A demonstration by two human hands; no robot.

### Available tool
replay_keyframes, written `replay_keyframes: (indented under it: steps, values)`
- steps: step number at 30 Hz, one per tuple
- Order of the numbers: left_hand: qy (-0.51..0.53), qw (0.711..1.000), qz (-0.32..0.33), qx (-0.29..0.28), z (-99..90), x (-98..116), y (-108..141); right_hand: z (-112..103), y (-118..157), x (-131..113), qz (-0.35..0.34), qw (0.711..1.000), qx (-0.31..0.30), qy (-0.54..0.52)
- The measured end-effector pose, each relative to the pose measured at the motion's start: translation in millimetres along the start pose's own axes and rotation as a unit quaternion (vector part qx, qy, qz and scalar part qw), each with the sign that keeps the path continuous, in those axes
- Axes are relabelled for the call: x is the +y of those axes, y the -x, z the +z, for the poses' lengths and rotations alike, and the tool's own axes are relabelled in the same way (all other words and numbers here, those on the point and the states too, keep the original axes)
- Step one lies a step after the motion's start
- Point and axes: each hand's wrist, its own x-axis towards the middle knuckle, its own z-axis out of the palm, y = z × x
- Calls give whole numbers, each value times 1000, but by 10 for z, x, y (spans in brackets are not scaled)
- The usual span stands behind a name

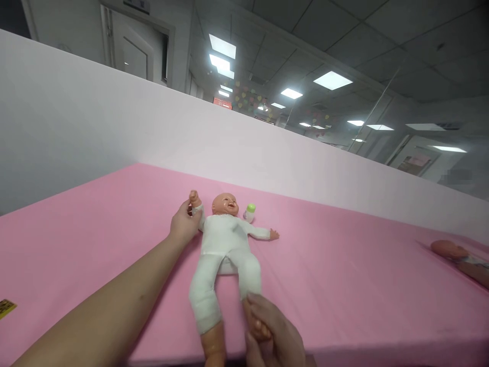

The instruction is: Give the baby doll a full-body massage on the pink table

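Note:
A baby doll point(225, 237) in a white top and white leggings lies on its back on the pink table cover point(328, 285). Its head points toward the white wall. My left hand point(185, 222) is closed round the raised sleeve and wrist of the doll's arm on the left. At the bottom, my right hand point(277, 334) holds the doll's foot and lower leg on the right side, thumb and fingers wrapped about it. The doll's other arm is stretched out to the right. Close to the doll's head stands a small bottle point(249, 213) with a green cap.
Another doll point(451, 251) lies at the far right of the table. A yellow and black label point(6, 308) is at the left edge. Behind the table runs a low white wall point(229, 148), with glass above its right part.

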Motion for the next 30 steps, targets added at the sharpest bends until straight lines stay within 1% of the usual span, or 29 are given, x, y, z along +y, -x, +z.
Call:
replay_keyframes:
  steps: [1,2,5,7,10,12,15,18,21,23,24,26,27,29,30]
  values:
    - [-8,999,32,-14,3,24,34,32,-92,17,-8,1000,10,-1]
    - [-19,997,65,-30,7,51,69,67,-188,39,-5,1000,5,-7]
    - [-74,982,158,-76,31,131,161,176,-461,131,17,999,-32,-29]
    - [-113,968,198,-106,51,176,199,246,-608,211,26,998,-43,-31]
    - [-148,956,218,-133,66,222,233,353,-785,350,53,997,-57,-16]
    - [-156,953,220,-139,61,238,248,432,-886,441,95,991,-89,-12]
    - [-160,950,223,-147,43,247,266,554,-1000,557,147,980,-130,-40]
    - [-165,949,224,-149,42,248,278,621,-1044,614,155,977,-127,-80]
    - [-154,952,222,-142,59,230,259,574,-1015,589,152,976,-117,-100]
    - [-115,966,196,-123,60,189,209,498,-957,538,151,978,-98,-109]
    - [-88,976,165,-109,52,157,171,456,-915,509,150,979,-84,-110]
    - [-28,995,69,-66,24,76,76,382,-802,451,148,982,-53,-101]
    - [-1,999,15,-41,5,31,27,352,-733,425,148,984,-38,-93]
    - [36,997,-70,2,-30,-49,-61,303,-575,379,147,986,-18,-80]
    - [47,995,-92,14,-43,-80,-93,281,-491,357,146,986,-12,-74]
